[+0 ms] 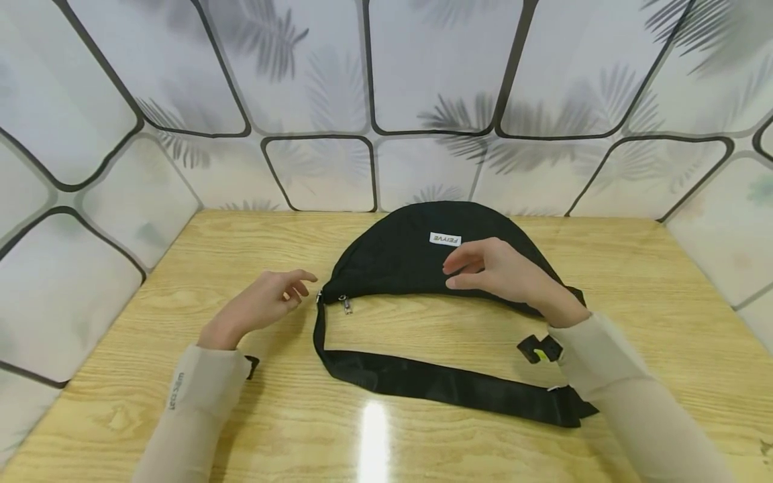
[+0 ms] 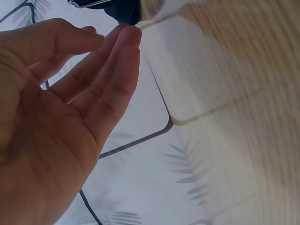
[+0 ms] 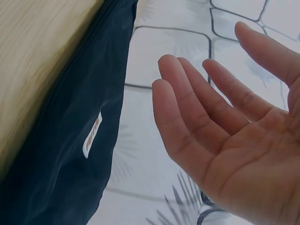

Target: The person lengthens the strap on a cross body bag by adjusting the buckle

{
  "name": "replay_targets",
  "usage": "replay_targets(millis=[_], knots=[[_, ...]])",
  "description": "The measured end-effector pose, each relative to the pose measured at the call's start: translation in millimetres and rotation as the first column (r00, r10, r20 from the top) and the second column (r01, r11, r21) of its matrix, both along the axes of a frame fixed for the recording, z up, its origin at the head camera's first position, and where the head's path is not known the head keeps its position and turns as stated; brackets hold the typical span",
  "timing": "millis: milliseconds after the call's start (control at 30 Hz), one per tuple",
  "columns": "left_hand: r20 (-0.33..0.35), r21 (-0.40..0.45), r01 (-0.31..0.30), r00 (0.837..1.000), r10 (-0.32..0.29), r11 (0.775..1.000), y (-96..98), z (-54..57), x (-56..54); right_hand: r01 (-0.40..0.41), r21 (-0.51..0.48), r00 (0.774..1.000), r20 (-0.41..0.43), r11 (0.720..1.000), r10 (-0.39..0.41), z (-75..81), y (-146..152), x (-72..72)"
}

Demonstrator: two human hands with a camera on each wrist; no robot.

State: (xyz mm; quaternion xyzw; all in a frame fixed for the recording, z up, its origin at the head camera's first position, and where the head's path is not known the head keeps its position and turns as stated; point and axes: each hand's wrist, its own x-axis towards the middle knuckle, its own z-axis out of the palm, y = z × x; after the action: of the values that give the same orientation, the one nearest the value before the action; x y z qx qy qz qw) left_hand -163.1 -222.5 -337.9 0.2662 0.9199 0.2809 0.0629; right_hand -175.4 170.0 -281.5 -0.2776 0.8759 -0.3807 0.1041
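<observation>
A black waist bag lies flat on the wooden table, its curved side toward the back wall. A white label with upside-down lettering sits on it. Beside the bag's left corner is my left hand, its fingers relaxed and holding nothing. A zipper pull dangles at that corner. Over the bag's right half hovers my right hand, loosely bent and without anything in it; the right wrist view shows its palm beside the bag. The black strap loops toward the front, its right end partly behind my right sleeve.
The wooden table meets a patterned wall covering at the back and sides. A small black device with a yellow-green mark shows next to my right cuff. Light glares on the table's front middle.
</observation>
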Motion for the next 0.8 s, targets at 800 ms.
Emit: replay_targets(millis=[800], knots=[[0.328,0.196,-0.089,0.945,0.02,0.977,-0.5,-1.8,-2.4,-0.151,-0.107,0.972,0.164,0.983,0.167,-19.1,-57.2,-8.1]])
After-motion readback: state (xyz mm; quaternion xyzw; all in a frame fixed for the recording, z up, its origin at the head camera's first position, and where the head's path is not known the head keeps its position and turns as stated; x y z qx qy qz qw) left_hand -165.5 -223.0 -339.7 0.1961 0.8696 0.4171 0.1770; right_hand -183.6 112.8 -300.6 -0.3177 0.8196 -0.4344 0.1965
